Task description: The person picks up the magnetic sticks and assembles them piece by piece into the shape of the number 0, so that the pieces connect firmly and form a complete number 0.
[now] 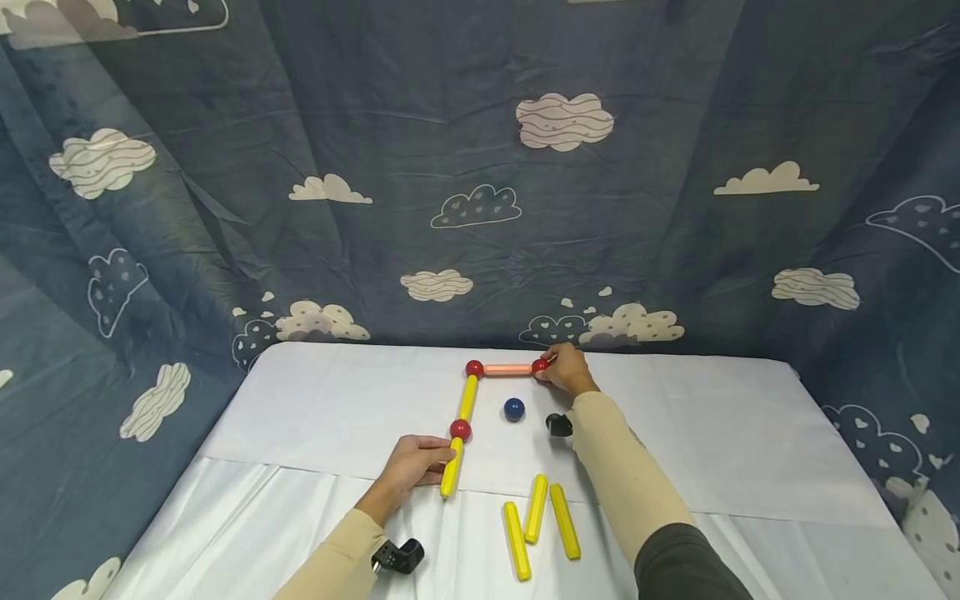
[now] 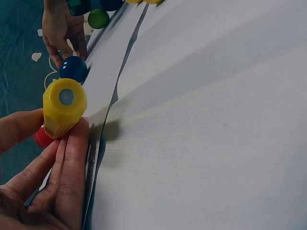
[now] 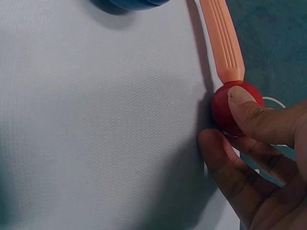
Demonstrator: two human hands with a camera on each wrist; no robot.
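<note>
In the head view, my left hand (image 1: 414, 462) pinches the lower yellow stick (image 1: 452, 471) between thumb and fingers. The stick's end, with a grey disc in it, faces the left wrist camera. Its other end meets a red ball (image 1: 461, 430). Beyond that ball, a second yellow stick (image 1: 468, 398) leads to another red ball (image 1: 474, 368) at the corner. From there an orange stick (image 1: 507, 370) runs right to a third red ball (image 3: 221, 109). My right hand (image 1: 567, 368) pinches this third ball, thumb on top. A blue ball (image 1: 514, 409) lies inside the bent chain.
Several loose yellow sticks, one of them the leftmost stick (image 1: 517, 541), lie toward the front between my arms. A green ball (image 2: 98, 18) shows in the left wrist view. The white-covered table (image 1: 337, 400) ends at a dark cloud-patterned curtain (image 1: 420, 133).
</note>
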